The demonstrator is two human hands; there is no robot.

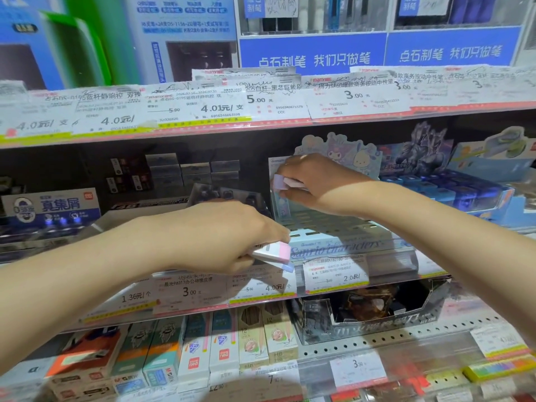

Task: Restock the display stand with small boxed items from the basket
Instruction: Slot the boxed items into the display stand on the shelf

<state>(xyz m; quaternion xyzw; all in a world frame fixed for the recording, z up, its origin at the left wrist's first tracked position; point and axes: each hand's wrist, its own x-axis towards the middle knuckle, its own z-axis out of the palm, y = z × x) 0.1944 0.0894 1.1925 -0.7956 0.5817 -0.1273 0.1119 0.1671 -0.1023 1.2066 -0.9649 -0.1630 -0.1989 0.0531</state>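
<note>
A stationery aisle, shelves stacked deep, with scribbled price tags [220,107] lining every edge and blue pen banners up at twelve o'clock. On the middle shelf, just right of centre, sits the display stand [333,227], a pale blue slotted tray with cartoon characters on its card backing and a script logo along the front lip; most of its slots look bare.

The right hand [313,181] reaches to the stand's back left corner, fingers curled round a small box [279,182], lilac at the end and white along the side, which pokes out at nine o'clock from the knuckles, just above the tray.

The left hand [226,236] hangs lower, at the stand's seven o'clock, gripping a few more small boxes [275,253] in a fan: white bodies, one pink-ended, one pale blue beneath. They jut from the fingertips toward three o'clock, near the stand's front lip.

Pencil boxes [223,343] fill the shelf below; blue cartons [452,190] crowd the stand's right.
</note>
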